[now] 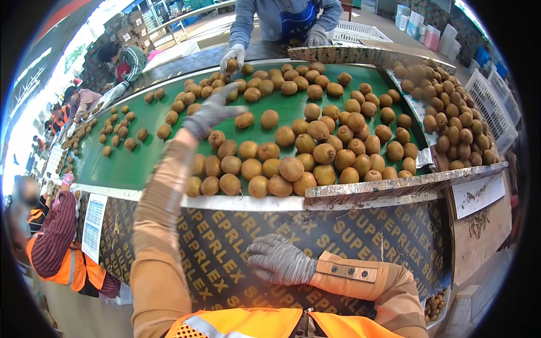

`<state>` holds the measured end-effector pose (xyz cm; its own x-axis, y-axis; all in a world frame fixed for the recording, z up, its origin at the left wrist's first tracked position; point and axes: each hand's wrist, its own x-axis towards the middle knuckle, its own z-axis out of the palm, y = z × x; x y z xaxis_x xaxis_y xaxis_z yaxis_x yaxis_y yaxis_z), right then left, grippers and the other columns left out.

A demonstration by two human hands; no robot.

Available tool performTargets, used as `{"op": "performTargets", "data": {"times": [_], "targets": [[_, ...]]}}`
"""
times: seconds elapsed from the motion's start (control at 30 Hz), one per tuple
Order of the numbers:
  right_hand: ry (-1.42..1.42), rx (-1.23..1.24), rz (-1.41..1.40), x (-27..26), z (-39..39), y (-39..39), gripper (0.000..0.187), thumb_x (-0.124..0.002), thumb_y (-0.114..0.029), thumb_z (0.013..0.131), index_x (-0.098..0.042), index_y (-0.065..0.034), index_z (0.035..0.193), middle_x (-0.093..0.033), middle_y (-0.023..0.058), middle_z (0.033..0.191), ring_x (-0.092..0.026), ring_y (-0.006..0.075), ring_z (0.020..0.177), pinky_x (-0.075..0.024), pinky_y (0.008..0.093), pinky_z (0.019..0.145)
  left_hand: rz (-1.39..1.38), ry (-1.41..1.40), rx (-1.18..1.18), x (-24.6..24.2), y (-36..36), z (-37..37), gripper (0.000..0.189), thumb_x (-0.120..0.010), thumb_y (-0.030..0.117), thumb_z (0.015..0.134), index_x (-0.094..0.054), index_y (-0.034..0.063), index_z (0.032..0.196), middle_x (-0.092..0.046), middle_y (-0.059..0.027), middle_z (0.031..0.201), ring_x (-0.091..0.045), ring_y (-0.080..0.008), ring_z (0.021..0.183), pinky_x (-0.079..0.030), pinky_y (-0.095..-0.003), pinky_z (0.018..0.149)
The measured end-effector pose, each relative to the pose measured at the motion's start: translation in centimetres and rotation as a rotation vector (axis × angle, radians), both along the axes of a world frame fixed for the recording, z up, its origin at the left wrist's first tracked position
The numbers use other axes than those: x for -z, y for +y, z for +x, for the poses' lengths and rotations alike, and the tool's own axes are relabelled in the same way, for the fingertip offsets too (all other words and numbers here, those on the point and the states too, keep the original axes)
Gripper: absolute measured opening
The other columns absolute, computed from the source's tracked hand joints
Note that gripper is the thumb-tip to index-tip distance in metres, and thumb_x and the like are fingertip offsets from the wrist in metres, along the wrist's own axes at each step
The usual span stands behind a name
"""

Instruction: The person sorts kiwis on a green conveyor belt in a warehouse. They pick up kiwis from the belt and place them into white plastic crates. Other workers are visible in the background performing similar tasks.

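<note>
My left hand [214,110], in a grey knit glove, reaches over the green conveyor belt [148,167] with its fingers and thumb spread. Nothing shows in its grasp; a single kiwifruit [244,120] lies just beside the thumb. Many more kiwifruit cover the belt, most densely in a cluster [323,154] on the near right side. My right hand [281,260], also gloved, rests on the black printed board [338,236] below the belt's near edge. Its fingers are together and slightly curled, with no object visible in them.
Across the belt, a co-worker's gloved hand [233,58] holds a kiwifruit. Heaped kiwifruit [456,114] lie at the right, behind a taped wooden rail [405,184]. White plastic crates [492,107] stand beyond. Other people work along the left, one in an orange vest [69,266].
</note>
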<state>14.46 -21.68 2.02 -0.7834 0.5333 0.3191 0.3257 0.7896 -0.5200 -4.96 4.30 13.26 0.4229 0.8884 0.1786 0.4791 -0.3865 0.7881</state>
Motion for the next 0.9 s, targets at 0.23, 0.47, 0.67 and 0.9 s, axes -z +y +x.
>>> {"op": "performTargets", "data": {"times": [0.23, 0.47, 0.67, 0.9], "targets": [[0.024, -0.028, 0.016, -0.6, -0.5, 0.0, 0.026, -0.058, -0.023, 0.077, -0.062, -0.0084, 0.097, -0.055, 0.0097, 0.110, -0.048, 0.0288, 0.108, -0.0338, 0.0396, 0.097, -0.126, 0.058, -0.162, 7.8, -6.9, -18.8, 0.098, -0.076, 0.036, 0.064, -0.022, 0.0111, 0.141, -0.039, -0.0152, 0.134, -0.034, -0.0287, 0.127, -0.025, -0.0345, 0.106], [0.021, 0.012, -0.072, -1.2, -0.2, 0.0, 0.025, -0.060, -0.020, 0.076, -0.061, -0.0080, 0.098, -0.056, 0.0096, 0.107, -0.049, 0.0281, 0.106, -0.0366, 0.0401, 0.093, 0.016, 0.693, -0.419, 10.4, -15.2, -11.1, 0.107, -0.084, 0.045, 0.039, -0.039, 0.0236, 0.133, -0.011, -0.0202, 0.143, -0.014, -0.0427, 0.129, -0.027, -0.0470, 0.105], [0.059, 0.341, 0.319, -1.9, -3.7, 4.4, 0.039, -0.060, -0.013, 0.076, -0.051, -0.0088, 0.114, -0.051, 0.0121, 0.114, -0.048, 0.0311, 0.106, -0.0399, 0.0430, 0.088, 0.031, 0.667, -0.508, 11.5, -14.5, -10.3, 0.090, -0.083, 0.043, 0.047, -0.047, 0.0288, 0.127, -0.013, -0.0172, 0.144, -0.014, -0.0410, 0.129, -0.026, -0.0443, 0.106], [-0.388, 0.590, 0.247, -2.2, -14.2, 13.6, 0.036, -0.049, -0.012, 0.082, -0.051, -0.0098, 0.117, -0.053, 0.0159, 0.110, -0.054, 0.0283, 0.100, -0.0451, 0.0414, 0.079, 0.030, 0.610, -0.528, 11.2, -12.3, -13.1, 0.107, -0.084, 0.044, 0.044, -0.033, 0.0253, 0.136, -0.004, -0.0219, 0.145, -0.009, -0.0420, 0.132, -0.020, -0.0439, 0.109]]}}
